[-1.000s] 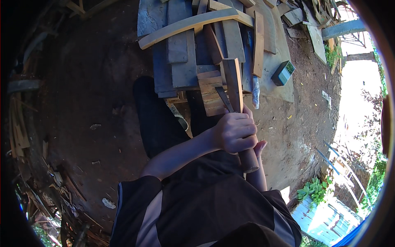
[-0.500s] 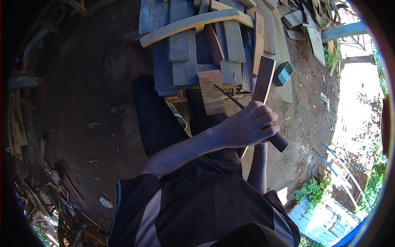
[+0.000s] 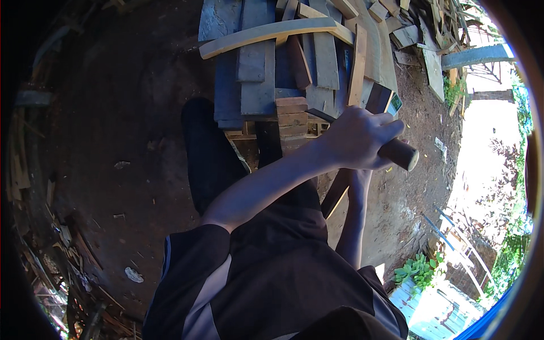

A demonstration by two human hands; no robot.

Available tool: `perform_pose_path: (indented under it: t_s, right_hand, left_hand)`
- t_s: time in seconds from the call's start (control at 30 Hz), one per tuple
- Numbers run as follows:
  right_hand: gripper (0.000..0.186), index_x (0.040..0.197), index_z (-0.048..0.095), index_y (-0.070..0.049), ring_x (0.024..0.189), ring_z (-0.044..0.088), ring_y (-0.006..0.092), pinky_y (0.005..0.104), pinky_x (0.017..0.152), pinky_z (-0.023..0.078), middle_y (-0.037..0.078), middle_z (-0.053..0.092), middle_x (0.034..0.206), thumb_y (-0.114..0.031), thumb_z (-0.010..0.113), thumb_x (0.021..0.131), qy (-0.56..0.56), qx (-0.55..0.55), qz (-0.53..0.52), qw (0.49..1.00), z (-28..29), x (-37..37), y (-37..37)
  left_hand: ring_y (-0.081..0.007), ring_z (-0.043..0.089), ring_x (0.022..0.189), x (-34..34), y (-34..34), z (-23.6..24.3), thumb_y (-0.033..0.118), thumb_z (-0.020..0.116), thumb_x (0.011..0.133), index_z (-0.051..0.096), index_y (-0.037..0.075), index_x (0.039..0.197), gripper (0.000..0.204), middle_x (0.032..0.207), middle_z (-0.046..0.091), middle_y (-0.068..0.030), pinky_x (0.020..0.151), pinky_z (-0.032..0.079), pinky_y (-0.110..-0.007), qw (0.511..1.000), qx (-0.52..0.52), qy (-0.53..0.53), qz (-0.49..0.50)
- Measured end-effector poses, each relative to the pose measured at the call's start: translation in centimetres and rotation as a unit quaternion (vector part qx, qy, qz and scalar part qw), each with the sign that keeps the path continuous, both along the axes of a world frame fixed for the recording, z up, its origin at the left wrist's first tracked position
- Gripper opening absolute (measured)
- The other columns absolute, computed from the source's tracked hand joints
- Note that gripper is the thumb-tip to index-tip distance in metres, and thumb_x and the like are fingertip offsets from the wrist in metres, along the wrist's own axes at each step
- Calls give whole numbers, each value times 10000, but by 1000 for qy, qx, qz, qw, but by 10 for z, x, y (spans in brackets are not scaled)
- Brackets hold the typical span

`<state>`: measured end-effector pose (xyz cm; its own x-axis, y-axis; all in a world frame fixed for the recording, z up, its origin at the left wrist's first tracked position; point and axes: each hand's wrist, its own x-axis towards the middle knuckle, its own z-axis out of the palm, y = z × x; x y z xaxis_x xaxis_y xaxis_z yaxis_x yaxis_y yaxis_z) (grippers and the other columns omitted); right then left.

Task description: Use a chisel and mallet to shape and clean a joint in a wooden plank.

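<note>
My left hand [image 3: 354, 136] is closed round the thick, round wooden handle [image 3: 403, 155] of a tool. Its dark, narrow blade [image 3: 322, 115] points up and left past the knuckles; the exact kind of tool is unclear. Beneath it, my right hand [image 3: 360, 177] is against a narrow wooden board [image 3: 335, 194], dark-faced with a pale edge, held at a slant. Its fingers are mostly hidden behind my left hand and wrist. The board's upper end shows beyond my left hand. A stack of reddish-brown blocks [image 3: 292, 120] stands just left of the blade.
Grey planks [image 3: 258, 96] lie piled ahead, with a pale, bent strip of wood [image 3: 266, 35] across them. A green container [image 3: 395, 104] is partly hidden behind the board. Scrap wood [image 3: 405, 35] is heaped at far right; more offcuts [image 3: 85, 249] line the left side of the dirt floor [image 3: 141, 141].
My left hand has moved up and right with the tool, drawing its blade away from the stacked blocks. The board has shifted and now covers more of the green container.
</note>
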<state>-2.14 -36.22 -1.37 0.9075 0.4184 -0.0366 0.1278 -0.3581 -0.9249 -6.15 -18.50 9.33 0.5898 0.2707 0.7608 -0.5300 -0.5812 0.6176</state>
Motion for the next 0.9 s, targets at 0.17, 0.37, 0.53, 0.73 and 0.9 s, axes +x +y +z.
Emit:
perform_pose_path:
  t_s: [0.17, 0.37, 0.53, 0.73, 0.9]
  right_hand:
    - [351, 1174, 584, 5, 757, 648, 137, 290, 662, 538, 74, 664, 902, -262, 666, 961, 112, 29, 24, 993, 13, 0, -1]
    - [269, 1049, 570, 7, 638, 656, 137, 265, 585, 540, 112, 708, 867, -255, 607, 1003, 87, 28, -42, 995, 38, -6, 24]
    - [306, 1067, 561, 2, 623, 645, 132, 279, 553, 540, 100, 694, 849, -300, 572, 1019, 46, 2, -26, 999, 68, 25, 29]
    - [408, 1016, 600, -14, 584, 627, 134, 283, 521, 518, 83, 661, 746, -416, 533, 1026, -121, 28, 83, 989, 193, 93, 53]
    - [394, 938, 649, -27, 558, 618, 123, 275, 513, 513, 60, 639, 672, -414, 597, 997, -254, 16, 156, 954, 259, 126, 82]
  left_hand:
    - [-254, 681, 582, 5, 15, 6, 323, 792, 742, 578, 110, 809, 310, 681, 633, -67, 566, 557, -395, 998, -9, 26, -48]
    - [-123, 643, 603, 10, 66, 12, 252, 738, 821, 657, 66, 834, 204, 656, 642, -21, 586, 506, -305, 977, -198, 31, -70]
    - [-70, 590, 604, 9, 84, 15, 214, 709, 842, 653, 48, 825, 176, 639, 604, 4, 590, 479, -280, 953, -279, 90, -70]
    - [-57, 533, 564, 10, 86, 16, 181, 693, 858, 615, 48, 769, 177, 618, 566, 28, 557, 440, -264, 939, -314, 117, -77]
    - [-52, 522, 548, 25, 91, 2, 180, 692, 871, 612, 41, 756, 197, 603, 563, 32, 543, 437, -261, 946, -313, 85, -23]
